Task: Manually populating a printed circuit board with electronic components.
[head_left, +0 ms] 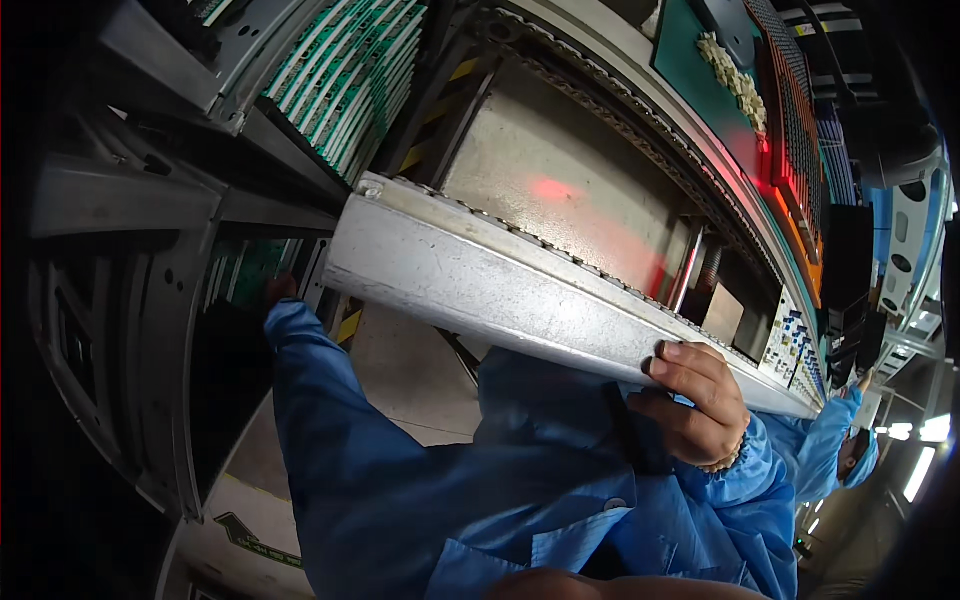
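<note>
My right hand [700, 405] is curled against the near edge of a long silver metal rail [500, 285], its fingertips resting on the rail's face. This rail is the near side of a chain conveyor [560, 160]. Far to the left, my left hand [282, 288] reaches low into a metal rack, beside green circuit boards [250, 270] standing on edge. Shadow and the sleeve hide its fingers, so whether it holds a board does not show.
Above the left rack stands a row of green boards [345, 80]. Beyond the conveyor, a pile of small cream parts [732, 80] lies on a green mat [685, 55], near orange trays [790, 170]. At the right, another person [830, 440] in blue works. The rack's metal frame [170, 330] borders my left arm.
</note>
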The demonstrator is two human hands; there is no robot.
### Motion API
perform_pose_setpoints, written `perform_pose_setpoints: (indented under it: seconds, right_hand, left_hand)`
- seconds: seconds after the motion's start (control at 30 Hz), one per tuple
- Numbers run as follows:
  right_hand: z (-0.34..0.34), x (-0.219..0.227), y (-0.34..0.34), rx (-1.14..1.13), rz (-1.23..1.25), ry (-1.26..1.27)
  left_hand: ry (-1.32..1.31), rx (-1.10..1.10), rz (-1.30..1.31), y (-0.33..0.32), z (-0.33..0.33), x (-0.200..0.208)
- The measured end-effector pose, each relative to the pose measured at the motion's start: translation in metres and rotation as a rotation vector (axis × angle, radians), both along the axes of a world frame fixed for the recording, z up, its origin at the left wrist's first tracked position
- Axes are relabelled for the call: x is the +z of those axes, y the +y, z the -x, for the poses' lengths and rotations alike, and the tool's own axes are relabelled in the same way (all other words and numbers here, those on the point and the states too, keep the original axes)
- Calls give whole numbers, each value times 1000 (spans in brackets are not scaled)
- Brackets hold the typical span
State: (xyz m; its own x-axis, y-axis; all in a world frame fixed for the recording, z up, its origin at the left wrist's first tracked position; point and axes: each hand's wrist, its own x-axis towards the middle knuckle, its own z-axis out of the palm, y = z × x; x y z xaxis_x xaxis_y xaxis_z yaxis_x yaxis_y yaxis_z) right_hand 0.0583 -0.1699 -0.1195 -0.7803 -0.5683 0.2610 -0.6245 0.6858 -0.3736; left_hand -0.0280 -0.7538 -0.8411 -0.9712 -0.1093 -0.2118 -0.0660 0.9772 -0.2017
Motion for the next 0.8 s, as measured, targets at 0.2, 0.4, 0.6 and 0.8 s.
perform_pose_setpoints:
  seconds: [0.2,0.4,0.6,0.8]
  right_hand:
    - [-3,4,2,-12,22,16]
    - [1,-7,-7,9,-14,24]
    - [3,2,-2,20,64,33]
    - [4,0,3,-3,3,24]
  left_hand:
    - [45,62,-48,21,-43,19]
    - [-7,-243,46,150,-114,37]
    - [259,-228,74,155,-149,-9]
    - [354,-340,141,179,-127,-14]
